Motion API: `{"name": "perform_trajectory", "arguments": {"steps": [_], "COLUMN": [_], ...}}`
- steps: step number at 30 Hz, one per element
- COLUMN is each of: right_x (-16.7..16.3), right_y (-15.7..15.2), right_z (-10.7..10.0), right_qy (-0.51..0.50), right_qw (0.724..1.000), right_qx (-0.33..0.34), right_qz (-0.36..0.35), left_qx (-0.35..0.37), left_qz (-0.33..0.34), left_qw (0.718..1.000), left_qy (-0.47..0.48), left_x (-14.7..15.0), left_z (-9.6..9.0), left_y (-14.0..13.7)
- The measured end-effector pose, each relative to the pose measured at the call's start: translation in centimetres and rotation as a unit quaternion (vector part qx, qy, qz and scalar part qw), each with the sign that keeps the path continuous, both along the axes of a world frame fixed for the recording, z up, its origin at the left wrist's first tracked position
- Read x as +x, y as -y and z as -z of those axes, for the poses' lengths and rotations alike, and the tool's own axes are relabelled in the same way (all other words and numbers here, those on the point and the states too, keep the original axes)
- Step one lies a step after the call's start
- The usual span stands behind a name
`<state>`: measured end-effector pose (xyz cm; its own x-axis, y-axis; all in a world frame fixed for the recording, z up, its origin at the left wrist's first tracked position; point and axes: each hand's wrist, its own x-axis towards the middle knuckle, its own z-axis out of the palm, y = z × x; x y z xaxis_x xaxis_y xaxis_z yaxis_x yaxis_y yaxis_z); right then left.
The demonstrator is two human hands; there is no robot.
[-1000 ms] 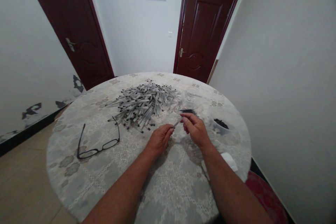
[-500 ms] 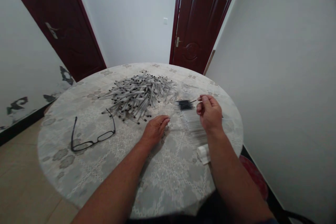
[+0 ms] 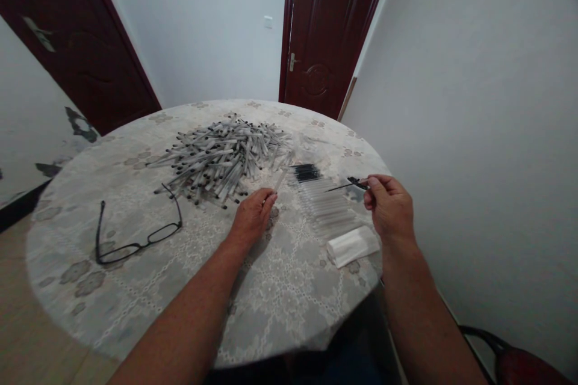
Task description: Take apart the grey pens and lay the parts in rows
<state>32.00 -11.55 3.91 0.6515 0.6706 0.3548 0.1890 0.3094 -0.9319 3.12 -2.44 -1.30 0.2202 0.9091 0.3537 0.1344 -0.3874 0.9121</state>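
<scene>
My left hand is closed, with a thin translucent tube pinched at the fingertips and pointing away from me. It is just in front of a large heap of pale tubes with dark ends. My right hand is closed too, thumb and fingers pinching a dark piece with a thin black rod sticking out to the left. Left of that hand, clear tubes lie side by side in a row. Thin black sticks lie together at the row's far end.
A white roll or folded packet lies near the table's right edge. Black-framed glasses rest at the left. Crumpled clear plastic is behind the row. The round table has a patterned cloth.
My right hand has moved right, away from the black sticks, and the dark piece with its rod now shows clearly. The tube in my left hand is plainer to see. The view has shifted right.
</scene>
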Motion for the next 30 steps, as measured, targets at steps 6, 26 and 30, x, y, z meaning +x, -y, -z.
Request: {"name": "perform_trajectory", "arguments": {"steps": [6, 26, 30], "right_x": [-0.7, -10.1, -10.7], "right_y": [-2.0, -11.5, -12.1], "right_z": [-1.6, -0.3, 1.0], "right_qy": [0.093, 0.745, 0.736], "right_qw": [0.995, 0.596, 0.603], "right_qx": [-0.025, -0.266, -0.276], "right_qz": [-0.012, -0.137, -0.135], "left_qx": [0.016, 0.091, 0.114], "left_qz": [-0.013, -0.086, -0.089], "left_qw": [0.999, 0.984, 0.979], "left_qy": [-0.029, -0.125, -0.145], "left_x": [-0.2, -0.8, -0.9], "left_z": [0.2, 0.9, 1.3], "left_y": [-0.3, -1.0, -1.3]}}
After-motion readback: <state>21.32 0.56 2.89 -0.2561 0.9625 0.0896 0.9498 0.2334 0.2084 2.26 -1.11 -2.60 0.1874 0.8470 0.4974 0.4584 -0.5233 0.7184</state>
